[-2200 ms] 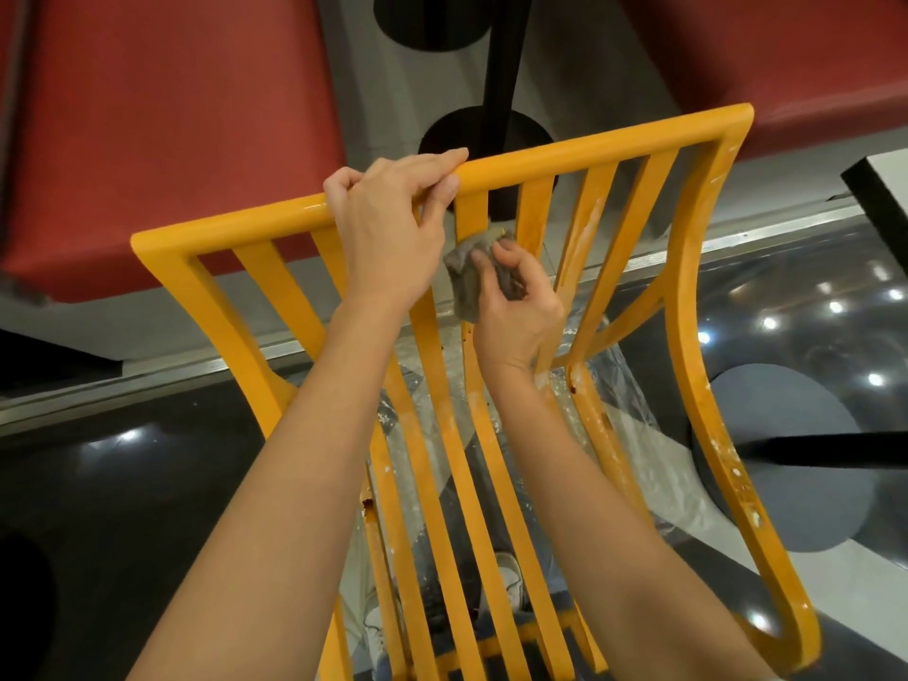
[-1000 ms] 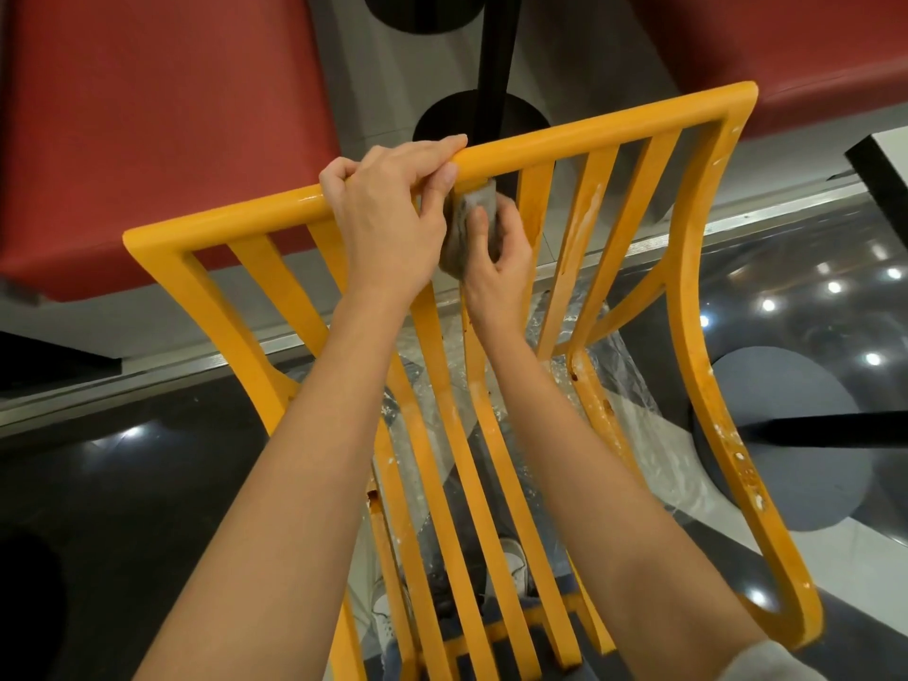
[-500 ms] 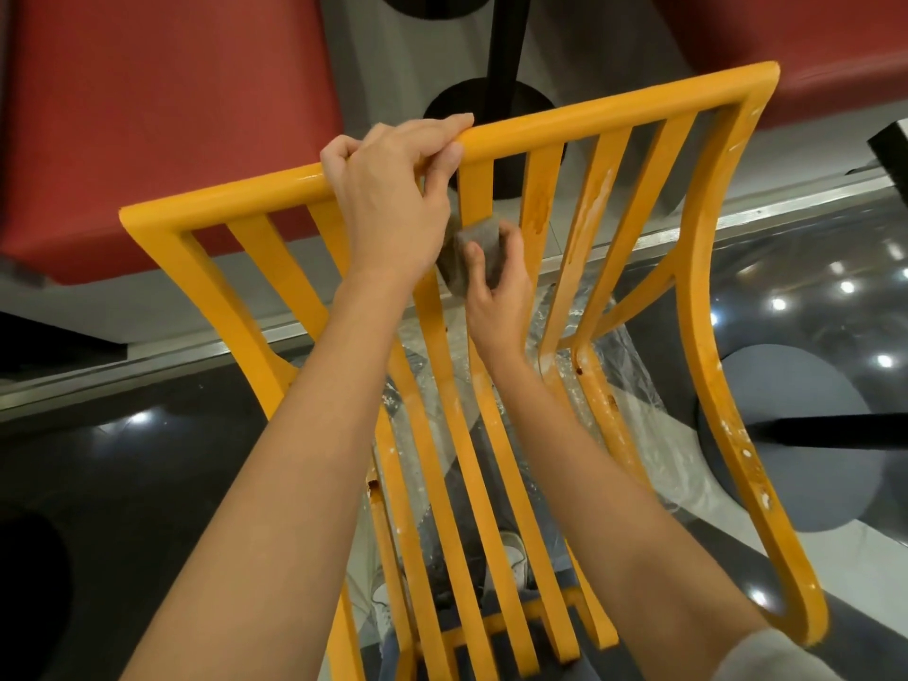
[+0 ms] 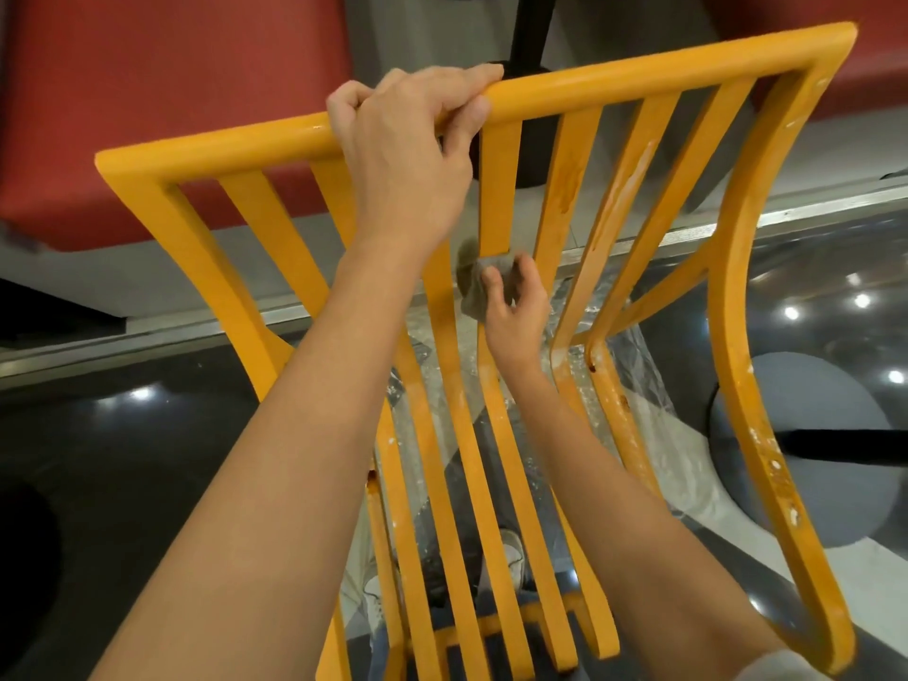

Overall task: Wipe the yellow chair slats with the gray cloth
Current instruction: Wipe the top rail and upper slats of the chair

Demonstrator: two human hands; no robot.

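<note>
We're mid-wipe: right hand [image 4: 513,307] pinches the gray cloth [image 4: 479,287] on a middle slat [image 4: 496,189], left hand [image 4: 408,154] clenching the top rail [image 4: 638,78]. Next slat probably needs regripping.

Bright, even indoor light, seen through a wide-angle lens.
Small ceiling lamps are mirrored as white glare spots on the glossy black floor [image 4: 810,307] toward 3 and 9 o'clock; lines are bowed at the edges.

A single head-worn wide-angle view looks steeply down and forward from close above the yellow chair back [image 4: 580,88], both forearms reaching in from the bottom edge, the glossy dark floor [image 4: 123,459] far below.
</note>
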